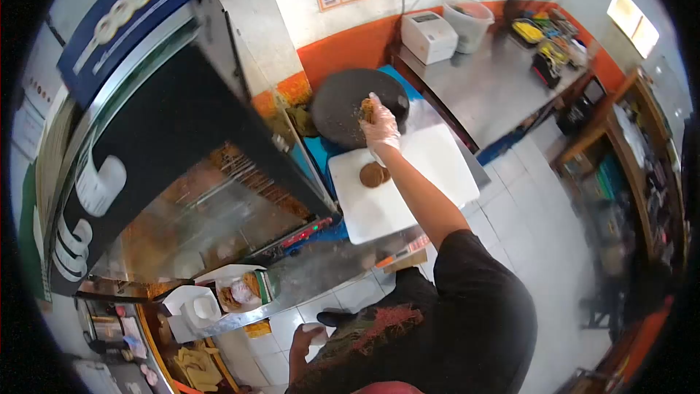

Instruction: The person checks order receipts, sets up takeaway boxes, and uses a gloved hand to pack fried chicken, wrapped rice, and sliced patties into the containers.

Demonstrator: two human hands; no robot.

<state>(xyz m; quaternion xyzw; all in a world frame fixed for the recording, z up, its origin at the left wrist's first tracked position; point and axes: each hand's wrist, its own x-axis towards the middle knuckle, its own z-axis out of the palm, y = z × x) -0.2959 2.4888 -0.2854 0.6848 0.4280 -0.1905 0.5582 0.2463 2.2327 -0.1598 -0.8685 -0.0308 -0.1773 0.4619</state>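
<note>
My right hand [380, 128], in a clear plastic glove, is closed round a golden-brown, crumbly piece of fried food [367, 109]. It is above the wide dark stone mortar [339, 106], which has crumbs near its middle. Under my right wrist a round brown pestle [372, 174] sits on the white cutting board [430, 175]. Low in the view, by my body, my left hand [301, 343] has its fingers closed on a small white object [316, 333]; its kind is unclear.
A glass display case [204, 226] stands at left. Below it, an open paper box [244, 290] holds food beside a white container [203, 310]. On the steel table [474, 80] are a white printer [429, 36], a plastic bucket [467, 25] and a basket of packets [536, 29]. Wooden shelving [620, 138] lines the right.
</note>
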